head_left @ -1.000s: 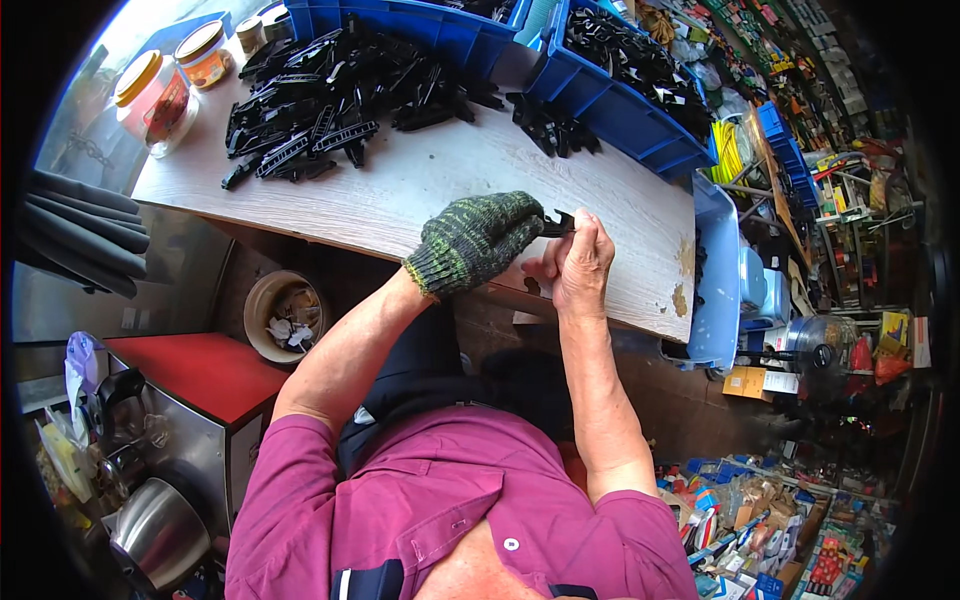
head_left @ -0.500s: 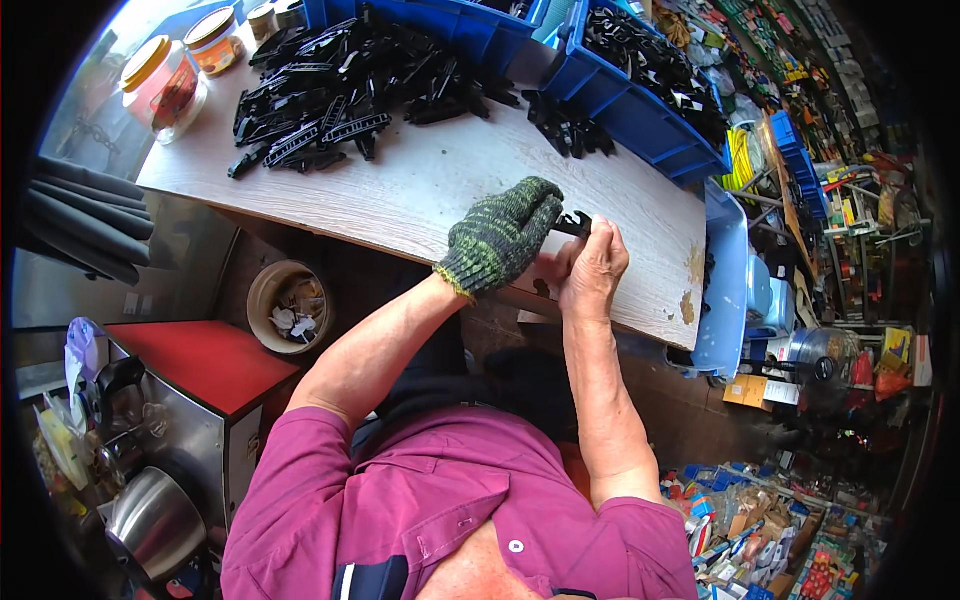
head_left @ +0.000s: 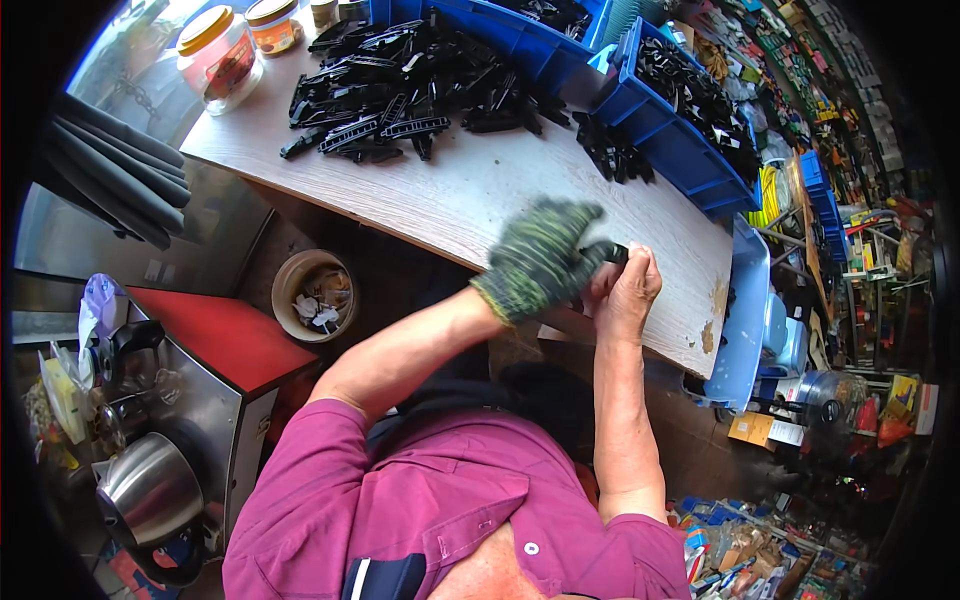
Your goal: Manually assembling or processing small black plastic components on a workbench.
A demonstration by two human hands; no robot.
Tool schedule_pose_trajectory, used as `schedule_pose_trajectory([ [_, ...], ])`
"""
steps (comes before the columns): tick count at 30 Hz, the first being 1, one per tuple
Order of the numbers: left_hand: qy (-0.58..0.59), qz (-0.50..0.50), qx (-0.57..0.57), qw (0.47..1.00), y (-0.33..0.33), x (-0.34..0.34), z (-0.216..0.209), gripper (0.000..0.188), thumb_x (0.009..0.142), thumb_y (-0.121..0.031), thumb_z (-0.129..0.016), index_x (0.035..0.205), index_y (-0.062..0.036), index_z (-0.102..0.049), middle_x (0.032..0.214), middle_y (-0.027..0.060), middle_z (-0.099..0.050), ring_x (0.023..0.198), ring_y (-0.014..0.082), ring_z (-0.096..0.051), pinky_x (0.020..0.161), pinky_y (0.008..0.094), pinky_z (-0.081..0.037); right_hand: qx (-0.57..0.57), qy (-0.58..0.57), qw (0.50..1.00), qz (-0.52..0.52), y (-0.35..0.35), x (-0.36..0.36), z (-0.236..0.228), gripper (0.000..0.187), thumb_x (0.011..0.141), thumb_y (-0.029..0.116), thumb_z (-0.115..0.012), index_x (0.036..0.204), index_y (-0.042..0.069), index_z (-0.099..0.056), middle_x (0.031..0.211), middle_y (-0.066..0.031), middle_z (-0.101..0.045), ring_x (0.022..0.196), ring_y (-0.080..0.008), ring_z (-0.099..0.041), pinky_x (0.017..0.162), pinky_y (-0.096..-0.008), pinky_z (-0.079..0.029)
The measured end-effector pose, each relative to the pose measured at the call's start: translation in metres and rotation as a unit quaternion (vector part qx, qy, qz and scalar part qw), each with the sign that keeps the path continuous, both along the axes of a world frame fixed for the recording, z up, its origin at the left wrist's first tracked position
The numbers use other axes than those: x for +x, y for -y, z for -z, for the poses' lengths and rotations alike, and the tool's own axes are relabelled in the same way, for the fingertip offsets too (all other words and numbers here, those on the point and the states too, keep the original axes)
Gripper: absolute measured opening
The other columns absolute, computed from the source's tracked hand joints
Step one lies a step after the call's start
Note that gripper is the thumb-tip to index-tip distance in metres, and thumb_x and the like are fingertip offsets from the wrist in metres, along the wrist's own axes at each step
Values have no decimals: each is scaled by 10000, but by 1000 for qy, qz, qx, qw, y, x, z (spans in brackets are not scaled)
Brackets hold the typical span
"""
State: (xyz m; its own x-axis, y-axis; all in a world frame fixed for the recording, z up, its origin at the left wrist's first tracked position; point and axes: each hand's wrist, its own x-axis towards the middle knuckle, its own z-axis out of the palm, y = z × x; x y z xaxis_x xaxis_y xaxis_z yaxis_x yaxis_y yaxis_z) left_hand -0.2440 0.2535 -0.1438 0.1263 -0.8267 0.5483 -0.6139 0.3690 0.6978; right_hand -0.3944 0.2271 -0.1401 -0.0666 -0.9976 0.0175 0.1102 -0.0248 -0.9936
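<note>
My left hand, in a green and black knitted glove, is over the front part of the table. It is smeared by motion, but its fingers and thumb look apart. Next to its thumb, my bare right hand is closed in a pinch on a small black plastic part, mostly hidden by the fingers. Whether the glove touches that part I cannot tell. Farther back lies a large heap of black plastic parts, some long with ladder-like slots. A smaller pile of them lies to its right.
Blue crates holding black parts line the table's far side. A light blue bin stands at its right end. Jars stand at the back left. Below left are a waste bucket, a red-topped cabinet and a steel kettle.
The view has shifted, so the table sits lower and farther right. My gloved left hand has spread its fingers and turned beside the part. My right hand keeps its pinch.
</note>
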Motion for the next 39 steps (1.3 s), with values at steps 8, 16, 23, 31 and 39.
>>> schedule_pose_trajectory([
  [8,287,-310,16,906,30,153,-3,229,828,-213,-650,1045,-167,-706,956,82,-690,999,345,-620,839,545,-442,17,49,999,-4,-2,4,-10,286,1002,267,-534,787,84,-493,525,-18,-411,390,-107,-405,421,-379,-574],
  [16,264,-246,-95,928,33,154,-4,198,901,-169,-659,1097,-160,-689,986,96,-703,941,350,-653,801,475,-509,52,86,995,2,1,-1,-9,344,979,339,-552,749,89,-501,488,3,-309,408,-157,-397,501,-483,-594],
  [23,142,-176,-163,960,34,149,-7,397,819,-46,-702,1211,-99,-663,1142,184,-656,1075,391,-629,911,474,-527,132,108,979,112,24,-29,-21,342,952,302,-552,708,89,-444,499,-5,-317,380,-162,-433,464,-487,-597],
  [31,82,13,-39,996,11,81,2,523,830,42,-606,1341,-67,-588,1184,222,-624,1075,399,-624,897,451,-537,72,55,910,405,81,-153,-41,398,904,377,-630,810,36,-447,585,-104,-401,521,-274,-523,567,-558,-615],
  [39,117,68,-20,991,24,57,7,313,890,-75,-653,1203,-62,-643,1182,210,-640,1057,418,-616,886,493,-516,144,-46,963,222,92,-119,-28,401,874,350,-745,1041,11,-611,503,-16,-360,415,-170,-470,510,-459,-614],
])
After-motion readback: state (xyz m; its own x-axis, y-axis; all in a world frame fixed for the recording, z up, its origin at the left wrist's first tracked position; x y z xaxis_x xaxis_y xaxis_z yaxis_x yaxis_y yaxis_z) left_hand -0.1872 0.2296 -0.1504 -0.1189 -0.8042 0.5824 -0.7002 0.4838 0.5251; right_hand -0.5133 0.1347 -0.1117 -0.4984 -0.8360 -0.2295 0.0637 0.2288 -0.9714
